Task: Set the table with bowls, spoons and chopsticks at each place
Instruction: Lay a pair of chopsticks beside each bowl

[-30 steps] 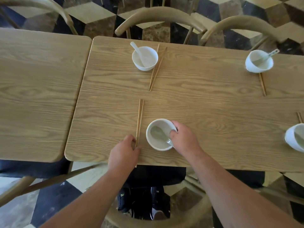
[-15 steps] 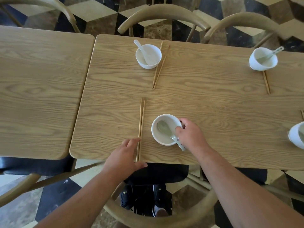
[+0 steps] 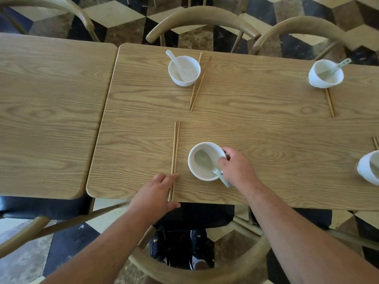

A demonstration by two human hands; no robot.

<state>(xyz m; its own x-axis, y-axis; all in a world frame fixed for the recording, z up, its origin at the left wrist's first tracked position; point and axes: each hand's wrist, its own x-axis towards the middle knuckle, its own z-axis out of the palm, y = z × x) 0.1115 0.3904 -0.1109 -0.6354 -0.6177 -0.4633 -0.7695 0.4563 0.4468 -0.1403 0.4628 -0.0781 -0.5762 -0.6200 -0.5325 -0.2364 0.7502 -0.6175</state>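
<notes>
A white bowl point(image 3: 203, 173) with a pale green spoon point(image 3: 207, 161) in it stands near the front edge of the wooden table point(image 3: 256, 124). My right hand point(image 3: 235, 167) grips the bowl's right rim, fingers curled over it. A pair of wooden chopsticks point(image 3: 174, 152) lies left of the bowl, pointing away from me. My left hand point(image 3: 155, 193) lies flat beside their near ends, its fingertips touching them. Three other places are laid: a far bowl point(image 3: 184, 71) with chopsticks point(image 3: 198, 83), a far right bowl point(image 3: 326, 73), and a bowl point(image 3: 369, 168) cut off at the right edge.
A second wooden table point(image 3: 51, 111) adjoins on the left with a narrow gap. Curved wooden chair backs point(image 3: 202, 19) stand along the far side, and another chair point(image 3: 205, 271) is right below me. The floor is checkered.
The bowl with my right hand on it has slid slightly away from the front edge. My left hand has drawn back along the chopsticks to their near ends and flattened.
</notes>
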